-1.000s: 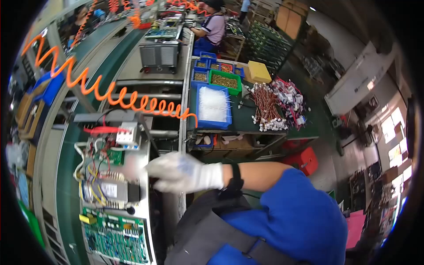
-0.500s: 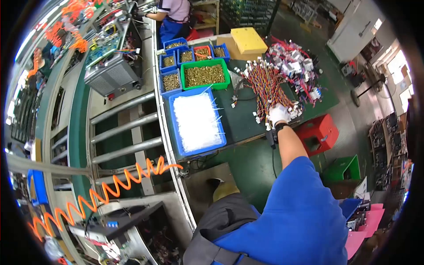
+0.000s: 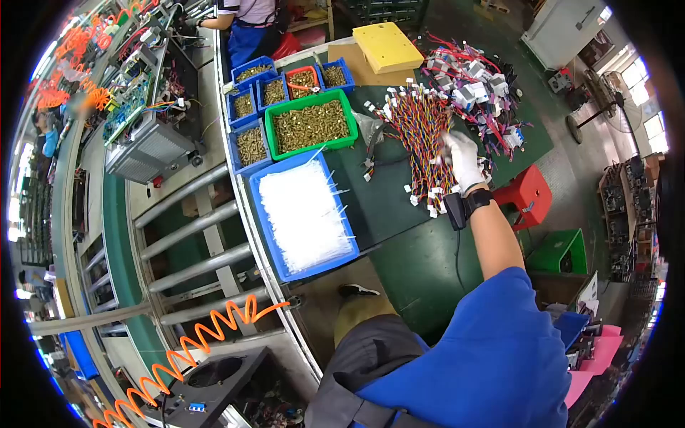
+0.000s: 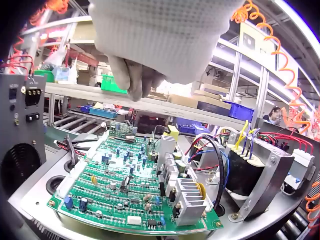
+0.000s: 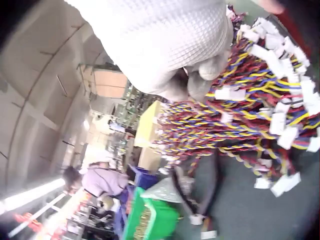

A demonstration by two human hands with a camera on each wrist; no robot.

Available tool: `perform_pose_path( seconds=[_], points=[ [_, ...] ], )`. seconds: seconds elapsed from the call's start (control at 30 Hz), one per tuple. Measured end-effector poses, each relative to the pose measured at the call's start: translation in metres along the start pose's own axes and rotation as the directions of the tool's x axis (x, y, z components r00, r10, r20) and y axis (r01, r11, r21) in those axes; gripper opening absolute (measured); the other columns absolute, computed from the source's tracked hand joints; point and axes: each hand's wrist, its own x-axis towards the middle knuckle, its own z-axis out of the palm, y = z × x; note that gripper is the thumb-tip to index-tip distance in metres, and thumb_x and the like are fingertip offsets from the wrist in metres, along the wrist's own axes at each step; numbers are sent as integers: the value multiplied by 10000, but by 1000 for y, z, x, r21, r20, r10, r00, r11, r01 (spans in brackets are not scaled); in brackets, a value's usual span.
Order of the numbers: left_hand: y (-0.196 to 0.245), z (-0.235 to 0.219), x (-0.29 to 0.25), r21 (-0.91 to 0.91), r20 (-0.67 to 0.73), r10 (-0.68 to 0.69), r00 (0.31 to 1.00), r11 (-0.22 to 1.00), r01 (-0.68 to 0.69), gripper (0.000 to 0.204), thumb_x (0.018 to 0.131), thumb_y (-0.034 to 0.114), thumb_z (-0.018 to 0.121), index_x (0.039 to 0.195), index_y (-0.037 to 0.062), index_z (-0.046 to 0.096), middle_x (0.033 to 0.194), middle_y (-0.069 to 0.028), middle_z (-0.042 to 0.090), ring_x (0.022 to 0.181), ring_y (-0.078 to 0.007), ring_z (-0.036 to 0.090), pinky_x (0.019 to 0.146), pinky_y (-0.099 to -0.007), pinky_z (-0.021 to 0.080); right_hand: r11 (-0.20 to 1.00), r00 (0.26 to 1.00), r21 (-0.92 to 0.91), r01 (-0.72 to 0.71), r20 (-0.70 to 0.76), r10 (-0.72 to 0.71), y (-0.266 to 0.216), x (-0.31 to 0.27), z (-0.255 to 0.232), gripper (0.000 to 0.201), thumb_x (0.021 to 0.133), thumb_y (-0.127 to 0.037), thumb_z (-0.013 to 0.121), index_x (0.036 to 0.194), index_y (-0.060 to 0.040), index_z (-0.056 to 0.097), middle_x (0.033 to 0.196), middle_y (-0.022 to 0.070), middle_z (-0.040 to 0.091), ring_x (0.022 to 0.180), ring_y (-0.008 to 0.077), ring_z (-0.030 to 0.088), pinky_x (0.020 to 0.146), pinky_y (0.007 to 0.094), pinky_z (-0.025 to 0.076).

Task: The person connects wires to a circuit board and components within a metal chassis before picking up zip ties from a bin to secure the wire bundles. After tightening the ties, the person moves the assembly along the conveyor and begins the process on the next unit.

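Note:
In a white knit glove, my right hand (image 3: 464, 162) is at the right side of a bundle of twisted wire harnesses (image 3: 421, 135) with white connectors. Its curled fingers pinch a harness beside a white connector (image 5: 230, 93) in the right wrist view. My left hand (image 4: 155, 45), gloved too, hangs over a green circuit board (image 4: 120, 187) with its fingers loosely bent and nothing visible in them. Beside that board sit heat sinks (image 4: 190, 202) and a black coil (image 4: 245, 172) in an open metal chassis. The head view does not include the left hand.
Left of the harnesses stand a blue tray of white ties (image 3: 303, 221), a green bin of brass fasteners (image 3: 310, 125) and several small blue bins. Another cable pile (image 3: 478, 89) and a yellow box (image 3: 387, 48) lie behind. A coiled orange hose (image 3: 193, 349) crosses the conveyor.
My right hand has swung from the chassis over to the harness bundle, then shifted from its near end up along its right side. The head view has turned toward the bench.

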Motion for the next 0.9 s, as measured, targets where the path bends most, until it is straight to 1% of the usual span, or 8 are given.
perform_pose_path(
  seconds=[0.2, 0.3, 0.4, 0.47, 0.53, 0.7, 0.77, 0.9],
  points=[
    [72, 22, 34, -320, 51, 3, 999, 947, 14, 477, 1008, 282, 426, 1369, -29, 398, 1194, -188, 615, 1062, -285, 607, 942, -453, 469, 835, 833, 444, -325, 552, 31, -102, -113, 79, 192, 958, -258, 540, 1054, -92, 551, 851, 7, 579, 670, 80, 510, 584, 220, 407],
    [80, -10, 0, -472, -72, -162, 984, 875, 109, 499, 1010, 272, 421, 1404, -30, 368, 1212, -179, 613, 1083, -275, 606, 960, -457, 466, 938, 503, 320, -134, 837, -214, -137, -221, 124, 142, 901, -97, 605, 1017, -15, 598, 917, 84, 664, 734, 124, 618, 679, 283, 530],
    [166, -57, -31, -583, -119, -106, 987, 812, 17, 573, 1003, 315, 442, 1463, 6, 298, 1261, -168, 580, 1103, -267, 600, 993, -440, 461, 924, -124, 369, 97, 926, -357, -172, -352, 152, 150, 872, -50, 616, 1015, -15, 641, 891, 87, 675, 815, 154, 653, 737, 297, 522],
    [136, -34, -20, -911, -157, 252, 955, 336, -239, 712, 977, 394, 529, 1502, 51, 194, 1396, -178, 454, 1181, -246, 536, 1025, -404, 427, 714, -546, 615, 333, 744, -386, -193, -434, 160, 168, 830, -68, 630, 996, -42, 635, 868, 116, 657, 810, 262, 661, 729, 348, 524],
    [130, -57, -46, -960, -129, 33, 991, -256, -116, 604, 1007, 363, 492, 1460, 38, 259, 1232, -148, 548, 987, -194, 588, 833, -319, 492, 613, -811, 704, 358, 560, -169, -193, -504, 157, 216, 818, -129, 633, 1019, -51, 623, 889, 125, 651, 846, 319, 648, 742, 390, 520],
    [6, -89, -174, -605, -331, -234, 914, 796, -16, 303, 1034, 242, 401, 1022, 18, 604, 645, 16, 513, 552, -55, 471, 518, -220, 377, 804, -890, 560, 202, 448, -89, -147, -597, 137, 437, 867, -168, 621, 1274, -27, 543, 1112, 161, 637, 933, 261, 656, 789, 354, 524],
    [-26, -63, -206, -888, 39, -246, 969, 436, 146, 351, 1019, 360, 471, 971, 29, 575, 635, 34, 484, 560, -46, 444, 495, -221, 342, 986, -788, 38, 163, 606, 107, -147, -628, 130, 519, 883, -138, 600, 1368, -23, 452, 1115, 148, 630, 924, 190, 630, 796, 315, 519],
    [-62, -32, -237, -850, 315, 50, 948, 459, 259, 351, 1020, 383, 464, 918, 60, 555, 653, 56, 436, 559, -54, 377, 497, -241, 321, 982, -828, -189, 25, 547, 126, -147, -697, 123, 667, 939, -347, 629, 1432, -4, 337, 1115, 79, 577, 890, 96, 582, 740, 240, 511]
  ],
)
